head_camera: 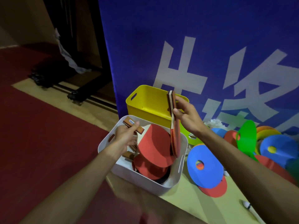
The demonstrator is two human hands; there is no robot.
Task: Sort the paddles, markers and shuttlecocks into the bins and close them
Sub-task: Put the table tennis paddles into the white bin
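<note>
**Head view, hands at the bins.** Your left hand (127,134) curls its fingers round the wooden handle of a red-faced paddle (153,143). Its blade lies tilted over the open white bin (139,180), above the stacked paddles (150,170) already inside.

Your right hand (186,117) pinches a second paddle (175,143) by the handle, between thumb and fingers. This paddle hangs edge-on with the handle up, and its blade is lowered just inside the bin's right wall. Whether the blade touches that wall or the paddles below cannot be told from this angle.

A yellow bin (145,109), also open, stands just behind the white one and against the blue banner (178,38) with large white characters.

To the right of the bins, flat round markers lie heaped on the pale floor (186,199):
- A blue marker (208,175) with a central hole lies over a red marker (215,191).
- A green marker (246,138) stands nearly upright behind them.

A white feathery mass (213,122) behind the heap may be shuttlecocks, but it is too blurred to say. A dark red mat (40,126) covers the floor at left.
</note>
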